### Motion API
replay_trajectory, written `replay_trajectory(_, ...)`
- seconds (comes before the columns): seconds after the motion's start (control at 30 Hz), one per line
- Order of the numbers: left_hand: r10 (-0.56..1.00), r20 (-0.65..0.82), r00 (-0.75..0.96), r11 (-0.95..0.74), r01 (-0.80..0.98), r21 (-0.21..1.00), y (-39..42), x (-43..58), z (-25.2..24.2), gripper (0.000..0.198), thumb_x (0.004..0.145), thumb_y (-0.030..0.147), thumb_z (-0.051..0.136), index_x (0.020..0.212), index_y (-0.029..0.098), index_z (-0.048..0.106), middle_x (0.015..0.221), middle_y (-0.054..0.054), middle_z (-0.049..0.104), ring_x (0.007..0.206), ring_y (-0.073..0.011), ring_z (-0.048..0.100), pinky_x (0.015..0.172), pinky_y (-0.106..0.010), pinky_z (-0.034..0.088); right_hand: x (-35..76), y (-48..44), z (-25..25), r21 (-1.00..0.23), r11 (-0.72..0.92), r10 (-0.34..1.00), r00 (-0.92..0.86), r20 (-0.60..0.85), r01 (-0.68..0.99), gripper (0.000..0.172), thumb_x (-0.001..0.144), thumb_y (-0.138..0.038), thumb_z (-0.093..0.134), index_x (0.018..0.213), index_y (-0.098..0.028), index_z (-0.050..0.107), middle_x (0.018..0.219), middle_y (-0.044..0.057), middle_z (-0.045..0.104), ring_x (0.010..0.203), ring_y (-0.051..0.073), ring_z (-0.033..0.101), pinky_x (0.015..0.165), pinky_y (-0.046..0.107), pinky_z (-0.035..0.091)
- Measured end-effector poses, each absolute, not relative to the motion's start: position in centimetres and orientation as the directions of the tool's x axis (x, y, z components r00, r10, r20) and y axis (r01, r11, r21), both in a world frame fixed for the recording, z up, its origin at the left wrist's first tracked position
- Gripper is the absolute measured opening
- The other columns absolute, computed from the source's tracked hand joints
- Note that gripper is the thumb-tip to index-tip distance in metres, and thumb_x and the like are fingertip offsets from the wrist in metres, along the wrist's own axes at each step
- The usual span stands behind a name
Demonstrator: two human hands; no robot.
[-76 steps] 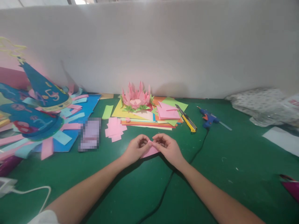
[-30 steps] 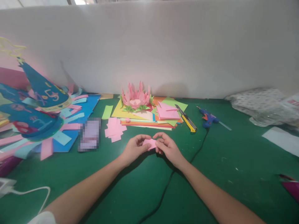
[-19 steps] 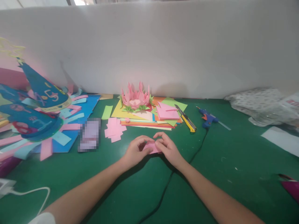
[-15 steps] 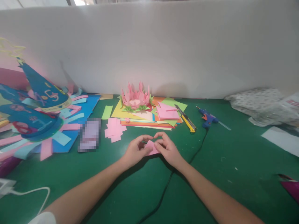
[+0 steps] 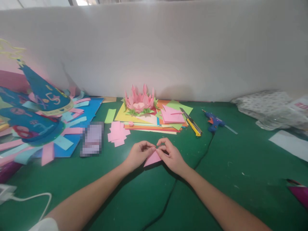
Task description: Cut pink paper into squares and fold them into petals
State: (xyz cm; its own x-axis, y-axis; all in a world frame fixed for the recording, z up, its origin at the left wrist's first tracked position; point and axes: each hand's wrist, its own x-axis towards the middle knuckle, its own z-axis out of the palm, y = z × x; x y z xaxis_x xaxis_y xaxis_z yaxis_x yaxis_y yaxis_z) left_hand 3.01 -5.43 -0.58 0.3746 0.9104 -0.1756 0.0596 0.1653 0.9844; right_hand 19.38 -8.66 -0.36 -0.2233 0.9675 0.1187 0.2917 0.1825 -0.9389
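Between my two hands is a small piece of pink paper (image 5: pixel 152 158), folded to a triangle with its point up, just above the green table. My left hand (image 5: pixel 138 155) pinches it near the top point with thumb and fingers. From the other side my right hand (image 5: pixel 172 156) pinches its upper right edge, thumb in front and index finger curled above. Beyond the hands, a pink paper lotus (image 5: pixel 139 102) with green leaves stands on a stack of coloured paper (image 5: pixel 149 127). Several small pink sheets (image 5: pixel 117 133) lie left of the stack.
A yellow utility knife (image 5: pixel 193 125) and a blue glue gun (image 5: pixel 214 122) lie at right, the gun's black cord (image 5: pixel 172 195) running under my right arm. At left are a blurred phone (image 5: pixel 92 138) and blue paper hats (image 5: pixel 45 89). Plastic bags (image 5: pixel 271 106) lie far right.
The pink paper now shows as a triangle, with more of its lower left corner in sight. My fingertips have shifted to its top point.
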Motion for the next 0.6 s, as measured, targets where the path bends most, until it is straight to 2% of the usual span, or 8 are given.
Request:
replay_trajectory(0.1, 0.896, -0.191, 0.400, 0.176, 0.073, 0.982, -5.35, 2.95, -0.52, 0.030, 0.071, 0.040, 0.068, 0.084, 0.014, 0.063, 0.075, -0.001, 0.065, 0.065, -0.0105, 0.055, 0.062, -0.022, 0.041, 19.44, -8.67, -0.50, -0.935, 0.201, 0.964, -0.231, 0.135, 0.292, 0.008, 0.089, -0.029, 0.044, 0.093, -0.023, 0.041, 0.057, -0.007, 0.044, 0.050, 0.011, 0.040, 0.048, 0.022, 0.026)
replay_trajectory(0.3, 0.892, -0.183, 0.413, 0.152, 0.109, 0.982, -5.25, 3.00, -0.24, 0.030, 0.073, 0.041, 0.065, 0.085, 0.013, 0.063, 0.078, -0.002, 0.063, 0.068, -0.0114, 0.054, 0.063, -0.023, 0.040, 19.54, -8.64, -0.56, -0.930, 0.230, 0.958, -0.237, 0.163, 0.287, 0.006, 0.091, -0.029, 0.043, 0.090, -0.023, 0.041, 0.057, -0.007, 0.040, 0.051, 0.011, 0.038, 0.052, 0.023, 0.028)
replay_trajectory(0.6, 0.907, -0.157, 0.392, 0.091, 0.182, 0.979, -5.43, 3.07, -0.36, 0.026, 0.076, 0.040, 0.058, 0.075, 0.014, 0.057, 0.068, 0.001, 0.057, 0.063, -0.0107, 0.049, 0.061, -0.023, 0.038, 19.41, -8.68, -0.25, -0.922, 0.256, 0.950, -0.252, 0.185, 0.289, 0.006, 0.090, -0.026, 0.041, 0.087, -0.022, 0.040, 0.062, -0.006, 0.040, 0.053, 0.010, 0.040, 0.052, 0.023, 0.029)
